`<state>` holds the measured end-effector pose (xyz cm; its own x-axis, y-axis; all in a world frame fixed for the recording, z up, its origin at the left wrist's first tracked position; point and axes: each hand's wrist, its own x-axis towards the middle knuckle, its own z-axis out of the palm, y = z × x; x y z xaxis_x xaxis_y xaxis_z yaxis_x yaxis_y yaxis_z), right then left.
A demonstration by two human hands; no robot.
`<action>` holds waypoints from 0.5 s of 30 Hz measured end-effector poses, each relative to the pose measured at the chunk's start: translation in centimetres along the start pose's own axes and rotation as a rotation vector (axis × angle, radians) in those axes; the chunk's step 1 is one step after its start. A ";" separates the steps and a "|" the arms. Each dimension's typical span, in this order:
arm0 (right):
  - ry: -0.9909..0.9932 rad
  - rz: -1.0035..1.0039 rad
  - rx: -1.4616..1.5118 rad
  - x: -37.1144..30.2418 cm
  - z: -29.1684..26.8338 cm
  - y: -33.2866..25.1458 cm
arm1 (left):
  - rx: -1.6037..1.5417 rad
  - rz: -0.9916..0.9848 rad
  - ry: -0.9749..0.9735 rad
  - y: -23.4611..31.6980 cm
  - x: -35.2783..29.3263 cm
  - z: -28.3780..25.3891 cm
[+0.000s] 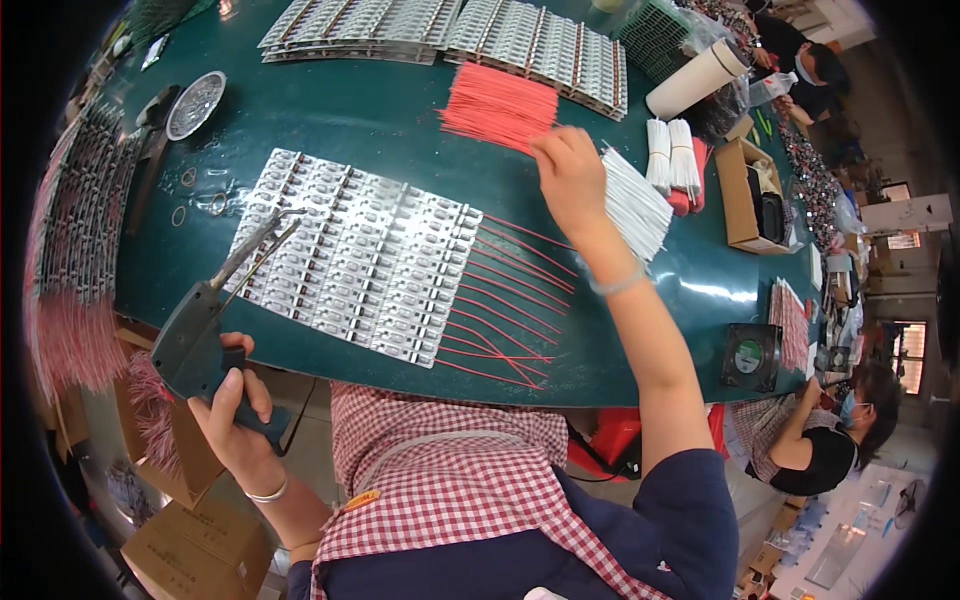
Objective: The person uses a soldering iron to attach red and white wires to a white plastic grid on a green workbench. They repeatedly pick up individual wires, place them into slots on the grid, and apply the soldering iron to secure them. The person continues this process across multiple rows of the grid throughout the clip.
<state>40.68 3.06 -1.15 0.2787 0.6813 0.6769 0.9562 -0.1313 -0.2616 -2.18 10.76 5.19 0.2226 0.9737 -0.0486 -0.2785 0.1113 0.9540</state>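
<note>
Soldering gun (188, 345) in left hand (232, 425), fingers wrapped round its grip, tip over metal panel (355, 255). Panel flat on green worktop (385, 125), red wires (520, 284) sticking out along its right edge. Right hand (572, 178) at near edge of red wire pile (495, 103), fingers bent together; can't tell if a wire's pinched. White wires (638, 208) beside wrist. Stacked panels (540, 52) at far side.
</note>
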 end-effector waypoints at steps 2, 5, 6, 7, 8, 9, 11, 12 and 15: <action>-0.007 0.061 -0.035 -2.2 -3.2 0.7 | 0.004 -0.026 -0.019 -0.5 0.3 -0.3; -0.028 0.213 -0.115 -5.4 -7.7 2.0 | 0.003 -0.073 -0.049 -1.3 1.0 -1.2; -0.053 0.229 -0.155 -6.4 -8.9 2.1 | -0.011 -0.069 -0.042 -1.4 1.0 -1.0; -0.078 0.245 -0.193 -7.4 -9.9 2.2 | -0.025 -0.064 -0.035 -1.5 1.1 -0.6; -0.100 0.265 -0.232 -8.2 -10.5 2.4 | -0.037 -0.058 -0.031 -1.6 1.2 -0.3; -0.113 0.255 -0.228 -8.9 -10.6 2.3 | -0.044 -0.063 -0.046 -1.8 1.3 -0.1; -0.141 0.237 -0.215 -9.9 -10.2 2.1 | -0.055 -0.074 -0.073 -2.1 1.5 -0.1; -0.113 0.226 -0.222 -10.0 -9.9 2.1 | -0.059 -0.071 -0.082 -2.2 1.5 0.1; -0.077 0.164 -0.338 -9.6 -8.9 2.4 | -0.068 -0.053 -0.111 -2.2 1.3 0.7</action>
<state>41.15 -10.21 -2.12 0.4352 0.6820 0.5877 0.8785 -0.4645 -0.1116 -0.66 11.65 3.18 0.3394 0.9386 -0.0622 -0.3250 0.1791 0.9286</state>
